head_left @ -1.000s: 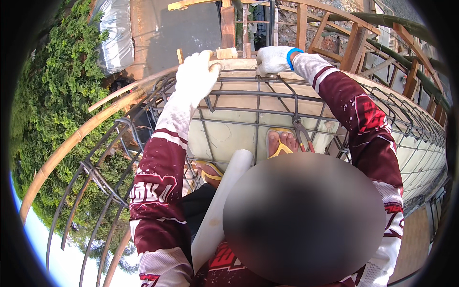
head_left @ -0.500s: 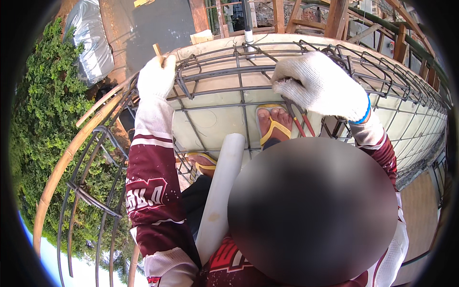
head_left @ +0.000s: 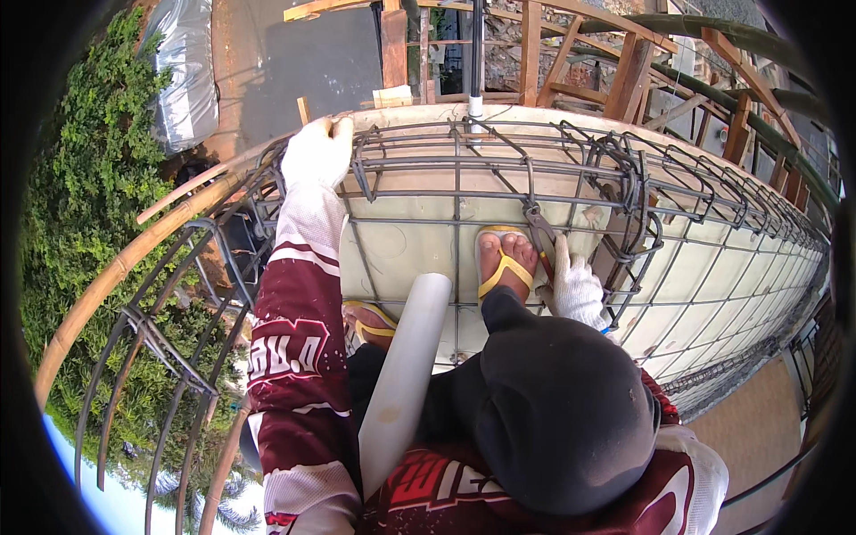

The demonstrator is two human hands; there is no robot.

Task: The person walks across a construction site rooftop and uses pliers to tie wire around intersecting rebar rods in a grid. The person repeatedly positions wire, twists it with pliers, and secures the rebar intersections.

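Observation:
My left hand (head_left: 318,153), in a white knit glove, is closed at the far left edge of the steel rebar cage (head_left: 419,163). Its fingers curl over, and what lies under them is hidden. A short wooden stick (head_left: 303,111) stands just beyond it. Lower down, my right hand (head_left: 578,292), also gloved, is closed at the handles of a pair of pincers (head_left: 540,234), one finger lying along them. The pincers' dark jaws are up against the rebar beside my right foot (head_left: 508,257). Part of the handles is hidden by the hand.
Rebar mesh (head_left: 704,267) covers the pale panel under my sandalled feet. A white pipe (head_left: 406,383) leans against my body. Curved bamboo poles (head_left: 116,267) and loose bars run down the left, above green foliage. Timber posts (head_left: 629,80) stand beyond the far edge.
My right hand has come down from above the cage to the pincers, and their handles have shifted. My left hand stays at the far edge. The view has tilted, so the scene sits lower.

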